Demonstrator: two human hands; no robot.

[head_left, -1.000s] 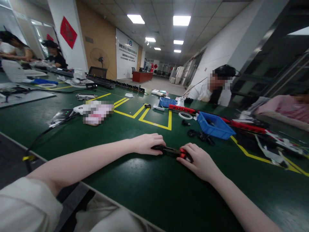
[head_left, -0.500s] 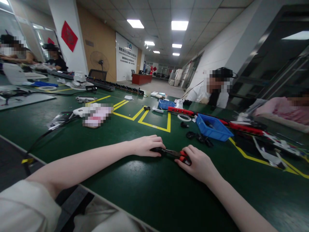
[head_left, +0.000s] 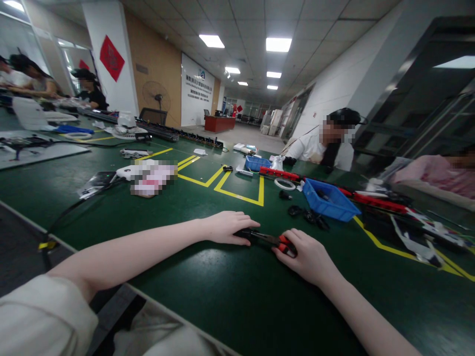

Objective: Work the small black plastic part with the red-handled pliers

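Note:
My right hand (head_left: 304,252) is wrapped round the red-and-black handles of a pair of pliers (head_left: 270,239), whose metal jaws point left. At the jaws' tip is a small black part (head_left: 245,234), pinched between the thumb and fingers of my left hand (head_left: 228,228). The jaws reach that part, but whether they grip it cannot be made out. Both hands are low over the green table (head_left: 230,301). Beyond my right hand lie several small black parts (head_left: 309,215).
A blue bin (head_left: 330,200) with dark pieces stands at the right, near a white ring (head_left: 285,184) and a red strip (head_left: 280,174). At the left are a phone (head_left: 150,184) and a cabled device (head_left: 98,182). A co-worker (head_left: 319,143) sits across the table.
The whole view has shifted slightly right and down. My hands keep the same hold on the pliers and the black part; the left fingers look a little more extended.

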